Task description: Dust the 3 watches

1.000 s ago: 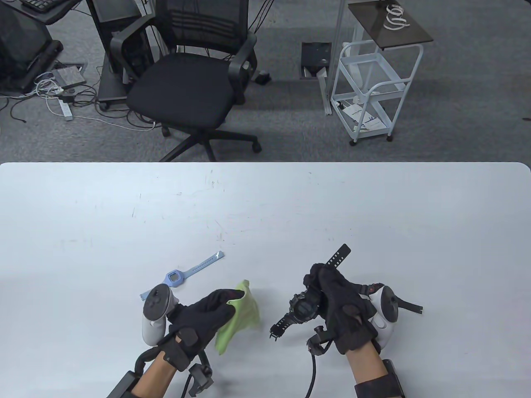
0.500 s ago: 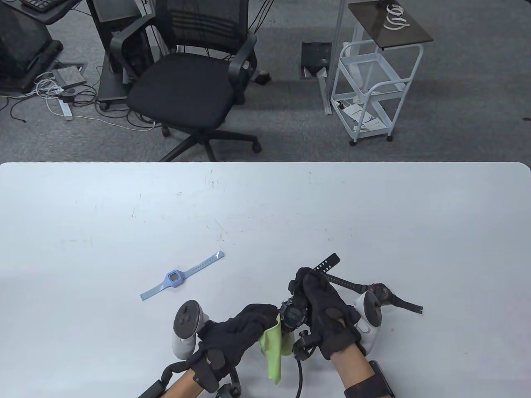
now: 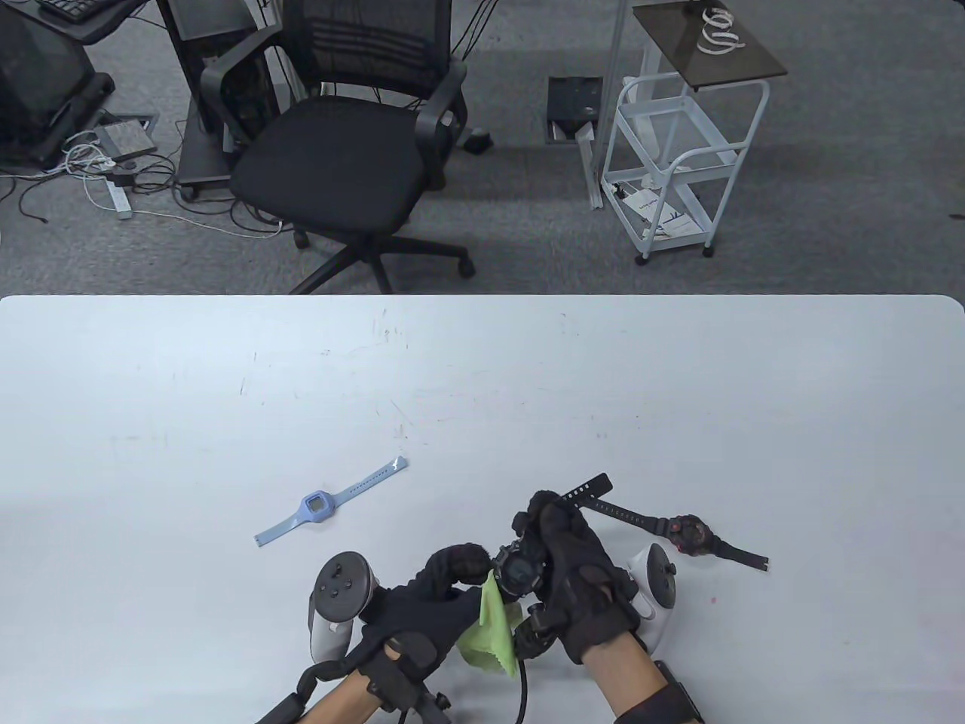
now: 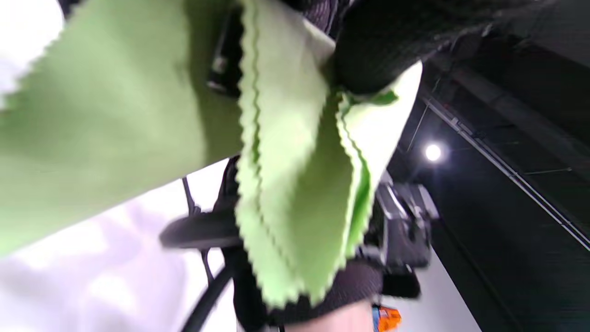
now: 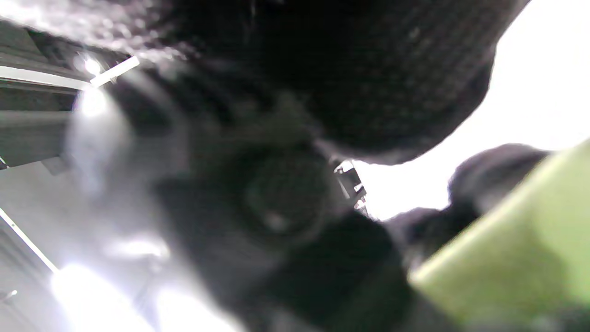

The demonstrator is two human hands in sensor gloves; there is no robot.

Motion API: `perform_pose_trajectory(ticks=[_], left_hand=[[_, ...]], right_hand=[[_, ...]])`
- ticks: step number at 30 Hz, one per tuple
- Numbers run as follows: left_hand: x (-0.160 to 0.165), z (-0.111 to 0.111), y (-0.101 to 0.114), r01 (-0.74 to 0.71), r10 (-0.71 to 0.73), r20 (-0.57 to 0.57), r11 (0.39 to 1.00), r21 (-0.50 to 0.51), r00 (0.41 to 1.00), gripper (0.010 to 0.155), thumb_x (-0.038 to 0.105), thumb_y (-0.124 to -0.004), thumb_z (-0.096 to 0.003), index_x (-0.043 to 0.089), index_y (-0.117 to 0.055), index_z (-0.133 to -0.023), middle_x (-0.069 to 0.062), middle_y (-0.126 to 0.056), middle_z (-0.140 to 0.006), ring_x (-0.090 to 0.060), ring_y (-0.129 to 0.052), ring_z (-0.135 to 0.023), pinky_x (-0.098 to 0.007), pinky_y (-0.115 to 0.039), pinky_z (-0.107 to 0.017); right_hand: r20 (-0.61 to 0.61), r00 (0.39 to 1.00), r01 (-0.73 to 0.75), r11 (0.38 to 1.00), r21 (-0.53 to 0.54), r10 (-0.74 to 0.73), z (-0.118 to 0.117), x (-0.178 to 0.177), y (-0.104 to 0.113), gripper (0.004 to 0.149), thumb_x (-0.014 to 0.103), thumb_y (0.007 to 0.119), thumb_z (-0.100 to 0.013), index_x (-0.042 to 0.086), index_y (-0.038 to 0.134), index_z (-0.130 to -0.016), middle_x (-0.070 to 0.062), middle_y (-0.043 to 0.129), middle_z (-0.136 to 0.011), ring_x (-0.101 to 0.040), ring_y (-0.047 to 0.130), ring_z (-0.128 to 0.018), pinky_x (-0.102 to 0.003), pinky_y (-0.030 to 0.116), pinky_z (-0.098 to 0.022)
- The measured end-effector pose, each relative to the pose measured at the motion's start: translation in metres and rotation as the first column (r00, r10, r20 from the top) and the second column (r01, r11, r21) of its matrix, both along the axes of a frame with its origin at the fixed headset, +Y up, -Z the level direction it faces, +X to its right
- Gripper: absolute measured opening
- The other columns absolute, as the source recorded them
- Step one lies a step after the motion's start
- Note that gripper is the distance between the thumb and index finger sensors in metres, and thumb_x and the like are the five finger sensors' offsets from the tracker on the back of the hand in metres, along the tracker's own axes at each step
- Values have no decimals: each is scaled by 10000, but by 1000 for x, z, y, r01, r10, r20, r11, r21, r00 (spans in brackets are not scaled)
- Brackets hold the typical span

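My right hand (image 3: 562, 554) grips a black digital watch (image 3: 519, 567) above the table, its strap end (image 3: 586, 486) sticking out past the fingers. My left hand (image 3: 445, 581) pinches a green cloth (image 3: 494, 630) against the watch's left side; the cloth (image 4: 286, 184) fills the left wrist view. A light blue watch (image 3: 320, 504) lies flat on the table to the left. A black watch with red accents (image 3: 690, 534) lies flat to the right. The right wrist view shows only blurred dark glove and a corner of the cloth (image 5: 516, 267).
The white table (image 3: 678, 377) stretches wide beyond the hands. Past its far edge stand an office chair (image 3: 339, 151) and a white trolley (image 3: 671, 158) on grey carpet.
Both hands have moved together near the front edge. The left hand brought the green cloth rightward to the black watch, which the right hand carried left and nearer. The red-accented watch is now uncovered.
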State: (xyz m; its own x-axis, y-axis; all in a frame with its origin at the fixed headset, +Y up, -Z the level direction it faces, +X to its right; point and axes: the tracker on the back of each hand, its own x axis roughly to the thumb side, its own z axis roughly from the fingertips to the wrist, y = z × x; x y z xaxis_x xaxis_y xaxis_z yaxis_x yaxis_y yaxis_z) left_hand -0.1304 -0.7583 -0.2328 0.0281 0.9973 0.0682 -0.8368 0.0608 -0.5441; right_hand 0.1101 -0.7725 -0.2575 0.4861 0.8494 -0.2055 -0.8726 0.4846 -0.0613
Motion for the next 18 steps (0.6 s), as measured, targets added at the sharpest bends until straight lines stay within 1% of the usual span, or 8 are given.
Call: perform_pose_trajectory(ticks=[2,4,6,9,11,13,14,18], left_hand=[[4,1,-4,9,-8,59,1000,-19,998,616,422,-717,-552,58,-686,-1048,-202,-854,-974,-344,-1036,-651,-689,-785,-542],[6,1,-5,-9,12,87,999,-35,996,561,401,-694,-548,67,-755,-994,-176,-927,-900,-324,-1050,-613,-705,-760,-553],[6,0,-4,-19,23,98,999,-37,995,549,402,-683,-545,65,-746,-974,-153,-950,-849,-287,-1057,-561,-680,-775,-549],[-3,-4,-1,-51,53,44,998,-40,998,529,395,-725,-518,61,-771,-925,-119,-995,-733,-228,-1070,-454,-622,-824,-510],[-8,-6,3,-26,28,52,999,-34,998,523,377,-771,-506,68,-759,-928,-111,-976,-730,-217,-1049,-447,-602,-832,-501],[-13,-7,6,-2,2,41,1000,5,999,517,374,-794,-500,70,-781,-917,-108,-991,-706,-204,-1053,-423,-583,-850,-490],[-16,-7,7,22,-22,-6,999,28,1000,510,378,-808,-488,67,-812,-892,-105,-1016,-664,-191,-1064,-381,-570,-870,-462],[-23,-8,8,53,-49,-71,997,57,996,475,443,-811,-491,72,-915,-769,-75,-1064,-499,-150,-1064,-243,-522,-913,-373]], right_hand=[[16,1000,-4,1000,5,4,0,1,0,430,411,807,-444,277,885,-844,-13,1027,-673,-29,1120,-359,-272,983,-211],[10,999,-39,999,35,39,-2,3,1,430,401,820,-445,255,891,-843,-24,1031,-670,-35,1123,-363,-280,985,-222],[-7,998,-57,997,55,57,-3,5,3,434,389,828,-450,228,884,-850,-37,1024,-682,-49,1123,-383,-296,984,-236],[-22,991,-129,985,114,132,-7,9,8,438,380,840,-452,214,872,-855,-42,1015,-705,-73,1114,-416,-323,974,-263],[-26,983,-176,974,146,182,-8,10,11,441,382,845,-453,218,864,-862,-39,1015,-713,-77,1114,-423,-326,973,-268],[-32,980,-187,969,160,194,-8,9,12,440,382,847,-452,214,870,-858,-39,1021,-706,-87,1115,-422,-336,970,-266],[-34,979,-194,967,165,203,-8,9,12,439,384,845,-453,213,870,-857,-38,1022,-706,-91,1117,-420,-340,969,-267],[-30,969,-236,955,181,245,-9,12,10,439,396,844,-462,216,871,-862,-48,1020,-717,-104,1117,-421,-350,965,-269]])
